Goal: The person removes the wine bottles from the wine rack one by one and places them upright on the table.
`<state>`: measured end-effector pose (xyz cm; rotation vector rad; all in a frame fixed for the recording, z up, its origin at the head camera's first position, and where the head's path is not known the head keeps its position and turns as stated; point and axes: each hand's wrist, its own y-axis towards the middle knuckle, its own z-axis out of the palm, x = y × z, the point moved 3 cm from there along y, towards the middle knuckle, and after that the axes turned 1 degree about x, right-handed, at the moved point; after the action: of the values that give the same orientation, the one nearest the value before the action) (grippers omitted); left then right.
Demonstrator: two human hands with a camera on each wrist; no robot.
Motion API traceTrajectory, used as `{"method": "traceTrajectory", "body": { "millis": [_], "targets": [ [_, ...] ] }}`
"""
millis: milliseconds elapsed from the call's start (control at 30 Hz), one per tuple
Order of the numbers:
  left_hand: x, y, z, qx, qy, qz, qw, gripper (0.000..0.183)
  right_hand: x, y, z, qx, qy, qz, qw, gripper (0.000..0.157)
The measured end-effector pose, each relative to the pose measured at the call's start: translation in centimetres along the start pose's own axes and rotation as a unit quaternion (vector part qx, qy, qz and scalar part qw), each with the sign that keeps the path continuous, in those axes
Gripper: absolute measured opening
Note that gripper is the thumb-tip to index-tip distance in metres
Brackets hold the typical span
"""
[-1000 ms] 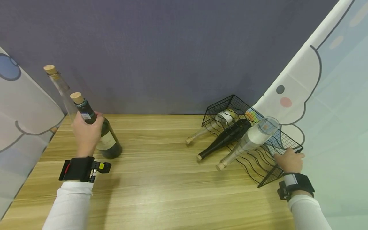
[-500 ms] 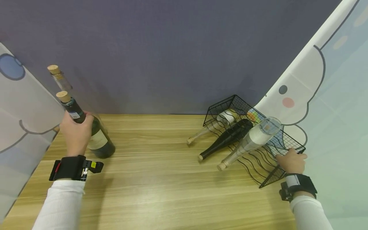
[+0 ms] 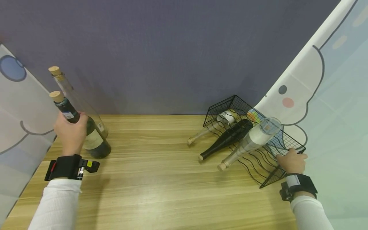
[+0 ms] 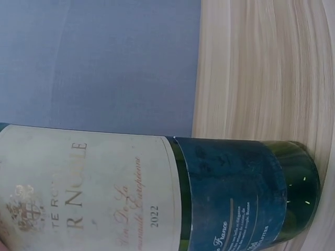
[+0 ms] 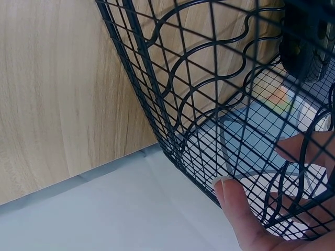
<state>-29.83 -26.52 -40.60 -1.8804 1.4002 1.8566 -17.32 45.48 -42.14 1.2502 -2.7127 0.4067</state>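
My left hand (image 3: 70,131) grips the neck of a corked dark green wine bottle (image 3: 95,140) on the left side of the table. The bottle's pale label (image 4: 94,183) and blue lower band fill the left wrist view. Right behind it stands a corked clear glass bottle (image 3: 102,126), partly hidden by the hand and the green bottle. On the right, my right hand (image 3: 292,161) holds the near right corner of a black wire rack (image 3: 271,177). In the right wrist view, its thumb (image 5: 238,206) lies outside the mesh and fingers show on the other side.
Three corked bottles lie in the rack, necks toward the table's middle: a clear one with a white label (image 3: 227,117), a black one (image 3: 230,135) and a larger clear one (image 3: 257,135). A grey wall (image 3: 172,57) closes the back; printed cloth (image 3: 339,127) hangs at the right.
My left hand has moved left with the green wine bottle, uncovering the lower part of the clear bottle behind. The right hand keeps its hold on the rack; the head view has shifted slightly.
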Motion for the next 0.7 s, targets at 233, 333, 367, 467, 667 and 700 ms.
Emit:
{"method": "traceTrajectory", "body": {
  "millis": [233,333,367,467,667,700],
  "targets": [
    [0.5,0.5,-0.5,-0.003,-0.003,-0.001,1.0000,0.020,-0.1,0.1,0.1,0.004,-0.002,0.000,1.000,0.068],
    [0.7,0.9,-0.7,-0.011,-0.003,0.005,0.9999,0.017,-0.1,0.1,0.0,0.005,-0.002,-0.001,1.000,0.068],
    [0.7,1.0,-0.7,-0.013,-0.002,0.004,0.9999,0.016,-0.1,0.1,0.0,0.005,-0.001,-0.001,1.000,0.069],
    [0.9,1.3,-0.8,-0.021,-0.002,0.000,0.9998,0.016,-0.2,0.2,0.0,0.007,0.000,-0.002,1.000,0.069],
    [1.1,1.7,-0.9,-0.029,0.002,-0.008,0.9995,0.021,0.0,0.0,0.0,0.003,0.001,-0.004,1.000,0.068],
    [1.2,1.7,-1.0,-0.031,0.004,-0.011,0.9994,0.021,0.0,0.0,0.0,0.003,0.000,-0.005,1.000,0.069]
  ]
}}
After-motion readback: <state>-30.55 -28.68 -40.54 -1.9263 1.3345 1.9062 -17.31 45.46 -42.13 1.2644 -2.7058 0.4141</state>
